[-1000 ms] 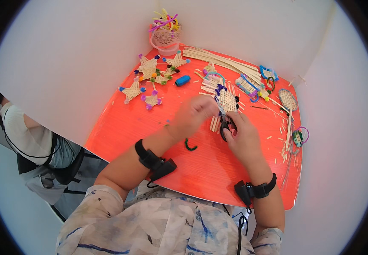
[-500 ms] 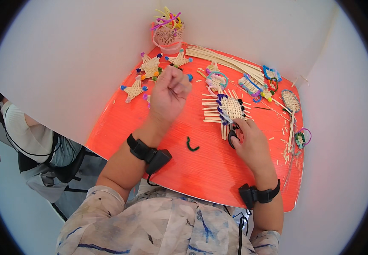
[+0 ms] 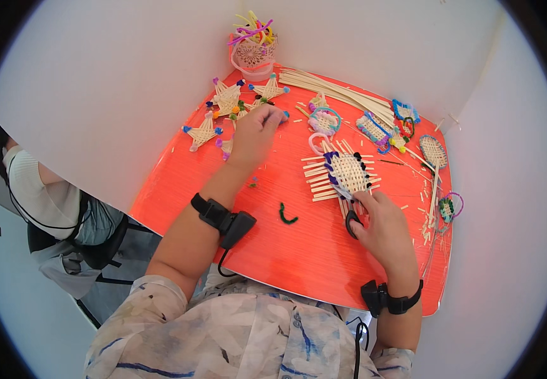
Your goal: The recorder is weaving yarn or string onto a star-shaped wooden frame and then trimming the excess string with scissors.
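Observation:
My left hand (image 3: 254,134) is raised over the left-middle of the red table, close to the woven stars. Its fingers are bent and pressed together; whether anything is between them is hidden. My right hand (image 3: 384,230) grips black-handled scissors (image 3: 353,225), whose blades reach the lower edge of a woven square (image 3: 350,172). That square is made of pale flat strips with loose ends sticking out, and purple and black pipe cleaner runs along its sides. A short, curved dark green pipe cleaner (image 3: 286,215) lies between my hands. Small coloured bits (image 3: 253,182) are beside my left forearm.
Several woven stars (image 3: 202,132) with coloured tips lie at the left. A pink basket (image 3: 252,58) of pipe cleaners stands at the back, beside long pale strips (image 3: 336,90). Small woven pieces (image 3: 373,126) and scraps lie right. Another person (image 3: 46,189) sits beyond the left partition.
My left hand has turned from a raised fist, its fingers now pointing to the right. The woven square and my right hand with the scissors have shifted slightly toward me and right.

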The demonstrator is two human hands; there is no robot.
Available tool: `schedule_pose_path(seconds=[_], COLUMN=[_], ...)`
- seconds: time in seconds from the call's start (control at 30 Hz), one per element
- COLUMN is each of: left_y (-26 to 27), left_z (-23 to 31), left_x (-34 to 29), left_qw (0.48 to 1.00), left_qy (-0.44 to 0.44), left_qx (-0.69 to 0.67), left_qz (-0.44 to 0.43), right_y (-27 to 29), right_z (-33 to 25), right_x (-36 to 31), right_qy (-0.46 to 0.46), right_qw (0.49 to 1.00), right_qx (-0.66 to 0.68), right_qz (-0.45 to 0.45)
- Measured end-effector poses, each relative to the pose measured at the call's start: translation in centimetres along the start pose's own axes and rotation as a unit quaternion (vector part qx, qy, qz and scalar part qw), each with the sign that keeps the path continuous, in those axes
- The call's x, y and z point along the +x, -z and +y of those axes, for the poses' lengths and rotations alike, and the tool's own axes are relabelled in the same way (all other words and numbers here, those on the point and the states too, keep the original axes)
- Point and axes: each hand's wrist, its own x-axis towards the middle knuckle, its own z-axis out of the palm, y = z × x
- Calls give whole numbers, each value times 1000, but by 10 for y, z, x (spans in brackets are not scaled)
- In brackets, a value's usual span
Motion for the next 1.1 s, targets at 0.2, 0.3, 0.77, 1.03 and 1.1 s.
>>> schedule_pose_path(seconds=[0.2, 0.3, 0.77, 1.03, 1.1], left_y=[3, -9, 2, -8, -12], left_z=[-26, -14, -26, 9, 13], left_x=[-8, -24, -1, -15, -20], left_qw=[901, 848, 868, 924, 861], left_qy=[-94, -162, -278, 66, 84], left_qx=[408, 501, 393, 321, 406], left_qz=[-115, -57, 120, -198, -295], right_y=[7, -2, 1, -2, -11], right_z=[-6, -7, 8, 27, 40], right_x=[-10, -8, -6, 0, -1], right_qy=[8, -12, -70, -136, -162], right_qw=[998, 990, 965, 925, 958], right_qx=[45, 135, 228, 315, 200], right_qz=[-34, 46, 108, 162, 129])
